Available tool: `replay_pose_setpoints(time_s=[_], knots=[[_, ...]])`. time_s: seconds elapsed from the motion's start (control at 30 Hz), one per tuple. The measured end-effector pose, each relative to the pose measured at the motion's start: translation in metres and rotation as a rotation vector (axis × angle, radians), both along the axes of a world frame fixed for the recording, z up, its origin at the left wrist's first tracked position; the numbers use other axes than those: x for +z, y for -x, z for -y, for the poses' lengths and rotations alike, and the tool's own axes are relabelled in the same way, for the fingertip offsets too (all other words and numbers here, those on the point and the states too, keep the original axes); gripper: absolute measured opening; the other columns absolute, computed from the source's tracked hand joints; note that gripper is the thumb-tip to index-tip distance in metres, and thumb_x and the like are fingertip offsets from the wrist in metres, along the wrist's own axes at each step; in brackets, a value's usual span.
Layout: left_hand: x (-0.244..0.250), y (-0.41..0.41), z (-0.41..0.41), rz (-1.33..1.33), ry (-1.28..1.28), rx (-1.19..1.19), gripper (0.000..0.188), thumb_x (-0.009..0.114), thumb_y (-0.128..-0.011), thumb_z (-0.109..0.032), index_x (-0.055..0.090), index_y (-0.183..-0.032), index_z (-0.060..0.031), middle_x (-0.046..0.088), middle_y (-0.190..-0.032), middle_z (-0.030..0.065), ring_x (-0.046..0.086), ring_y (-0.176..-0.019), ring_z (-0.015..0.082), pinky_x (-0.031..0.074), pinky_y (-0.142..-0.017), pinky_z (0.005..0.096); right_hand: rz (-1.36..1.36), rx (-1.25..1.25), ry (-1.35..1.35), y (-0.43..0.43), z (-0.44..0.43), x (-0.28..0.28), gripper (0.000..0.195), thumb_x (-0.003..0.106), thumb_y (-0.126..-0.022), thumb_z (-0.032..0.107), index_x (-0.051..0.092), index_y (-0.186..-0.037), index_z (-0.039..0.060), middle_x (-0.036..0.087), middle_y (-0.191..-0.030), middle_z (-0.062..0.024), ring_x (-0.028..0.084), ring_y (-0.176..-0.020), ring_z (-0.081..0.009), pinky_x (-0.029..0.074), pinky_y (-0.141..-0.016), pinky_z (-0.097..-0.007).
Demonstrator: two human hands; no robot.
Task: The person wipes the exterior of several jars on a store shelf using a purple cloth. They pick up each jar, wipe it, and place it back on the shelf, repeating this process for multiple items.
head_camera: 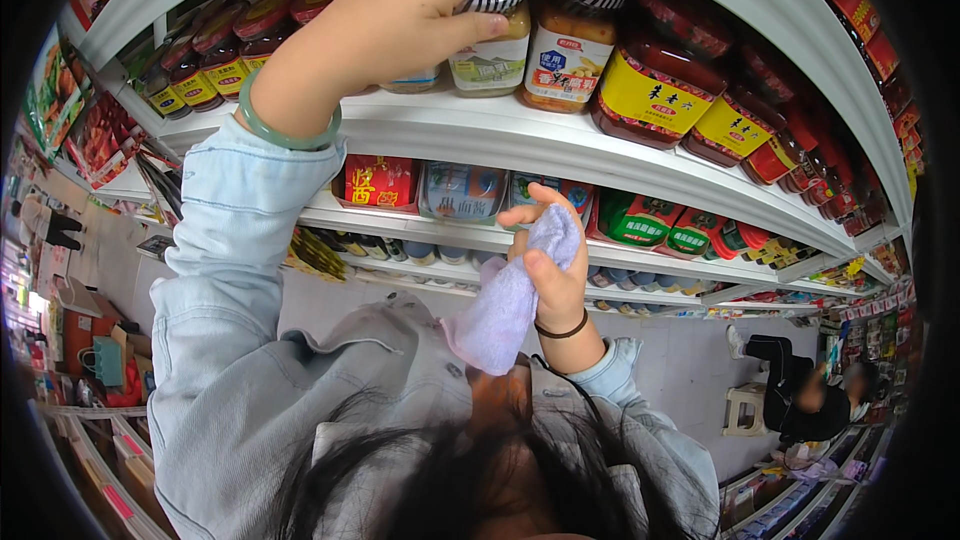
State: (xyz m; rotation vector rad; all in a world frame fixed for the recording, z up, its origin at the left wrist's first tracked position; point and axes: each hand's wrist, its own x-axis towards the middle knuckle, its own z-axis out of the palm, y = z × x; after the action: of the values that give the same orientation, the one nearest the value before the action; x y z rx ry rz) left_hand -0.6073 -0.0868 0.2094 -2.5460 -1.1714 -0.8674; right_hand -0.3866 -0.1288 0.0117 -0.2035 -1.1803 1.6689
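Observation:
At the upper shelf, my left hand, with a green bangle on its wrist, has its thumb and fingers around the black-and-white striped lid of a glass jar. This jar has a pale green label and stands upright on the shelf. Right beside it is a similar jar with an orange-and-white label. Part of another jar shows under my left hand. In front of my chest, my right hand grips a bunched lavender cloth, its lower end hanging loose.
Large red-lidded jars fill the shelf to the right; smaller yellow-labelled jars stand at left. The white shelf edge runs below them. Lower down are packed tubs. Two people are near a plastic stool; another person stands far left.

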Motion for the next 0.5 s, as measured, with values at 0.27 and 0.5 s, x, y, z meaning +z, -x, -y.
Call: replay_pose_setpoints(time_s=[0.27,0.5], knots=[[0.014,-0.011,0.005,0.093,0.160,0.012,0.051,0.059,-0.087,-0.016,0.046,-0.133,0.0002,0.055,-0.124,0.0258,0.055,-0.112,0.0343,0.042,-0.097,0.0343,0.035,-0.007,0.006,0.002,-0.003,-0.004,0.062,0.067,-0.079,0.013,0.041,-0.134,0.0000,0.060,-0.109,-0.0103,0.047,-0.071,-0.0048,0.039,-0.066,-0.0188],[0.015,-0.004,-0.006,0.081,0.278,0.137,0.048,0.060,-0.087,-0.020,0.051,-0.130,-0.0001,0.054,-0.128,0.0228,0.052,-0.116,0.0330,0.039,-0.100,0.0319,0.058,-0.006,0.019,0.008,-0.006,-0.006,0.062,0.067,-0.079,0.013,0.042,-0.134,0.0003,0.061,-0.108,-0.0091,0.047,-0.073,-0.0049,0.039,-0.068,-0.0192]])
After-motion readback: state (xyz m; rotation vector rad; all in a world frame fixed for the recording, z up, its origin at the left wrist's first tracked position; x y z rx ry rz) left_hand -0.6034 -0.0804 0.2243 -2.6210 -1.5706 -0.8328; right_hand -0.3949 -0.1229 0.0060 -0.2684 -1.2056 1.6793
